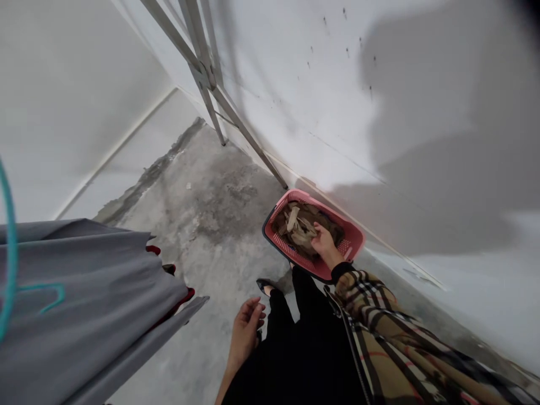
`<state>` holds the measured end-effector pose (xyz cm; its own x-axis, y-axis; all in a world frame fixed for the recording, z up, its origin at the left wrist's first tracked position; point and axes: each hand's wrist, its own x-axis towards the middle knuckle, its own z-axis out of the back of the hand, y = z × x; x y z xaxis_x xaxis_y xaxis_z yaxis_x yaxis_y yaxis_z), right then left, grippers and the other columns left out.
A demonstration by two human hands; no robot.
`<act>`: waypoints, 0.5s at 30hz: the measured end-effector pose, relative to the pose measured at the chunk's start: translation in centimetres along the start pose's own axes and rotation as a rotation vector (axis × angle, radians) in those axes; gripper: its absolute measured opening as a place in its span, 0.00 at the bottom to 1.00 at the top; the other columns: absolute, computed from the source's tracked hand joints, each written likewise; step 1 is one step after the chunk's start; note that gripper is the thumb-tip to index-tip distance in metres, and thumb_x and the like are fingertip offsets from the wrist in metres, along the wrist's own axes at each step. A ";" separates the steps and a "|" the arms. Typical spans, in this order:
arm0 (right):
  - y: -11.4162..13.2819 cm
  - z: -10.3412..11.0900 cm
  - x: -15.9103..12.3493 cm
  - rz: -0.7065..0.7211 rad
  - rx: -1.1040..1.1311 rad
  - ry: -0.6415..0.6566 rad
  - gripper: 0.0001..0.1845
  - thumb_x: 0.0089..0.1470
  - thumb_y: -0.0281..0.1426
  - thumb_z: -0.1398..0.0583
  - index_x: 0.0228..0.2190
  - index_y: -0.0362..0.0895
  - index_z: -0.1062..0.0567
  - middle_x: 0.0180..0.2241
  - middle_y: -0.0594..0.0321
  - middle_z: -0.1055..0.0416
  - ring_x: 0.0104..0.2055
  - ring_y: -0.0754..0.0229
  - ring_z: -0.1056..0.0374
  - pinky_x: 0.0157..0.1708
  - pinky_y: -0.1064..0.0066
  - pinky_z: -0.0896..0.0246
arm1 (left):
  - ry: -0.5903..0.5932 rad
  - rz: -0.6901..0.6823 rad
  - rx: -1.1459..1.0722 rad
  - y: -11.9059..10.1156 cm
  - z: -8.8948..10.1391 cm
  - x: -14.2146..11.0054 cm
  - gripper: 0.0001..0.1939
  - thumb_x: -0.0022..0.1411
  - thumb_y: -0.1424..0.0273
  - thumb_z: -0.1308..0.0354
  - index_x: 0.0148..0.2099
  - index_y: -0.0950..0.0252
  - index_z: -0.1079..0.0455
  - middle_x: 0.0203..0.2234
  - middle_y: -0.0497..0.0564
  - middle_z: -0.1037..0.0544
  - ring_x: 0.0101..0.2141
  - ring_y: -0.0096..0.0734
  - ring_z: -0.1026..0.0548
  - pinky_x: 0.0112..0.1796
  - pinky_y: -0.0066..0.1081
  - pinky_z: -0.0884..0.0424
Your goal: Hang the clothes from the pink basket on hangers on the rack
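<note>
A pink plastic laundry basket (355,239) with a dark rim stands on the floor against the wall, just in front of my feet. Crumpled brown cloth (300,228) fills its middle, with a paler tan fold on top. My right hand (324,243) reaches down into the basket, fingers and thumb closed on the tan cloth. What lies beneath the cloth is mostly hidden. Near my legs, my left hand (248,329) hangs over the floor with loosely bent fingers and nothing visible in it.
Grey cloth (97,287) hangs at the left, beside teal hangers (8,253). A metal rack's crossed legs (206,73) lean along the white wall (295,112) behind the basket. Bare concrete (206,197) forms the floor.
</note>
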<state>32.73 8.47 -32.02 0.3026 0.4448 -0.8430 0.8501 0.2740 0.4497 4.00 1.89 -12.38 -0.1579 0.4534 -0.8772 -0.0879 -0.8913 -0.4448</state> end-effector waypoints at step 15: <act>2.9 -1.9 -25.8 -0.287 0.147 0.782 0.14 0.31 0.23 0.44 0.22 0.47 0.45 0.23 0.69 0.42 0.25 0.64 0.40 0.29 0.69 0.40 | 0.382 -0.321 0.039 -5.2 -4.3 -0.4 0.43 0.49 0.55 0.31 0.63 0.62 0.42 0.56 0.63 0.31 0.44 0.36 0.26 0.36 0.30 0.29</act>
<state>26.60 -0.62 -8.41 -0.2730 0.8520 -0.4468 0.9123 0.3766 0.1608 8.74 6.29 -10.50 0.2541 0.6636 -0.7036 -0.1107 -0.7028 -0.7027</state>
